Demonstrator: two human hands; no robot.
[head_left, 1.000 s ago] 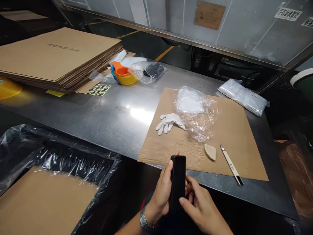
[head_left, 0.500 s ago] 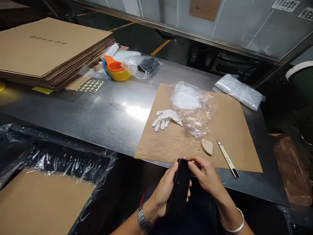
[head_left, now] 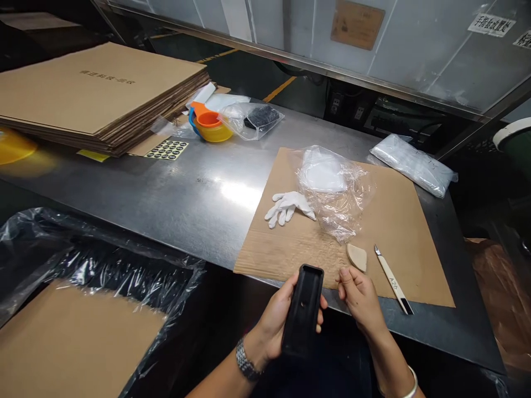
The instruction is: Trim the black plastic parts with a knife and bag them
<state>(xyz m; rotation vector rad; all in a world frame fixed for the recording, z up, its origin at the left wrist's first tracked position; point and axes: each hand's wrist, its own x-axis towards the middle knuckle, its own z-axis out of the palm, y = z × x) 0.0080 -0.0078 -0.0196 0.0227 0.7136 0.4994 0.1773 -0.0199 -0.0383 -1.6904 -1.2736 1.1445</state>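
Note:
My left hand [head_left: 276,318] is wrapped round a long black plastic tray-like part [head_left: 304,309], its hollow side facing up and a small hole in its floor. The far end of the part sticks up near the table's front edge. Just right of it, my right hand [head_left: 359,296] is closed, thumb against fingers; whatever may be pinched there is hidden. Beyond that hand lies a beige wedge-shaped pad [head_left: 357,257] on the cardboard sheet [head_left: 398,221]. A white-handled craft knife [head_left: 393,279] marked A26 rests to the right.
A white glove [head_left: 288,208] and a clear plastic bag [head_left: 338,193] lie on the cardboard. Farther left stand a yellow tape dispenser [head_left: 215,134], a sticker sheet [head_left: 167,150] and stacked cardboard [head_left: 103,88]. A plastic-lined box [head_left: 83,337] is at lower left, a wrapped packet [head_left: 415,165] at back right.
My right hand has come away from the black part's far end and moved right. The black part has turned so its hollow shows more. The whole view has shifted slightly.

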